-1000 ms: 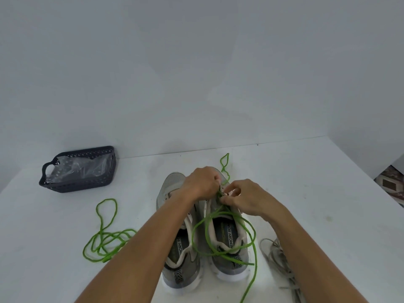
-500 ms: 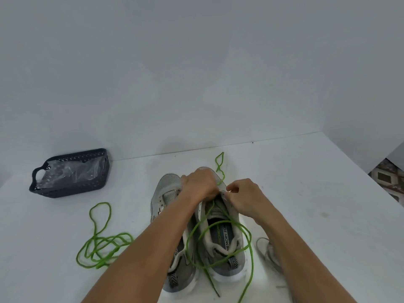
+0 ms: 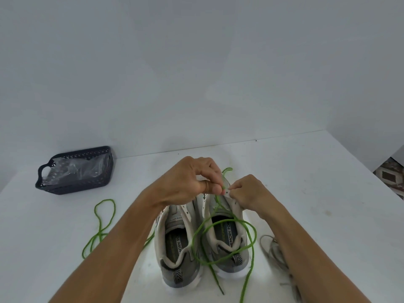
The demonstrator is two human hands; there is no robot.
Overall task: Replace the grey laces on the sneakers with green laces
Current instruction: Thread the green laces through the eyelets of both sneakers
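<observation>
Head view. A white table (image 3: 306,182) fills the lower half of the frame; its far edge runs along the wall across the middle, and its right edge slants down at the far right, where a patch of patterned floor (image 3: 391,178) shows beyond it. Bare tabletop lies to the right of the hands and in the lower left corner.

Two grey sneakers stand side by side at lower centre, heels toward the camera. The left sneaker (image 3: 175,243) has bare eyelets. The right sneaker (image 3: 227,237) carries a green lace (image 3: 251,241) that rises from its front eyelets, loops wide over the opening and trails off the bottom edge of the frame.

The left hand (image 3: 190,182), fingers curled, pinches this green lace between thumb and fingertips just above the toe end of the right sneaker. The right hand (image 3: 247,193), also curled, pinches the right eyelet strip of that sneaker, close beside the left hand's fingertips. A short end of the lace curls up behind the two hands.

A second green lace (image 3: 102,217) lies loose in loops at mid-left, partly hidden by the left forearm. The grey laces (image 3: 275,252) lie in a heap at lower right, beside the right forearm. A dark basket (image 3: 76,184) holding clear plastic (image 3: 74,169) sits at the left, near the wall.
</observation>
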